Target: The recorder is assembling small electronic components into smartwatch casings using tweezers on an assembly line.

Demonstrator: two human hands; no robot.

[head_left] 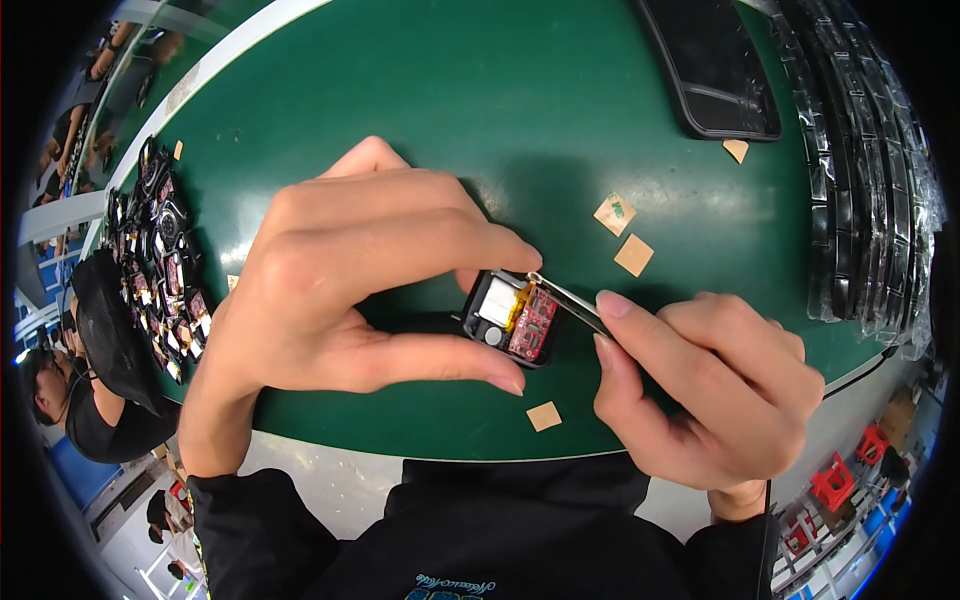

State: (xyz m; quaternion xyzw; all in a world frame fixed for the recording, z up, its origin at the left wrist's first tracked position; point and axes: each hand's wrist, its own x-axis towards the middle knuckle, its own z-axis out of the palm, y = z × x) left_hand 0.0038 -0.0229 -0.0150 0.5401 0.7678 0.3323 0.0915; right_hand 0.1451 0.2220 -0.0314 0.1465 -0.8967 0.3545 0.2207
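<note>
My left hand (330, 260) closes its thumb and index finger around a small black watch-like device casing (549, 354), lying open side up. Inside it are a red circuit board (535, 325), a silver-white battery-like block (498, 298), yellow tape and a small round grey part. From the right, my right hand (715, 380) pinches a pair of metal tweezers (572, 298). Their tips meet the top edge of the casing, right beside my left index fingertip. A tiny pale bit shows at the tips, too small to name.
Many similar black devices lie heaped (165, 250) at the left of the green table (450, 90). A black phone (715, 75) lies at the far right, beside stacked black trays (865, 170) in clear plastic. Small tan squares (633, 255) are scattered about. Another person (115, 410) sits at the left.
</note>
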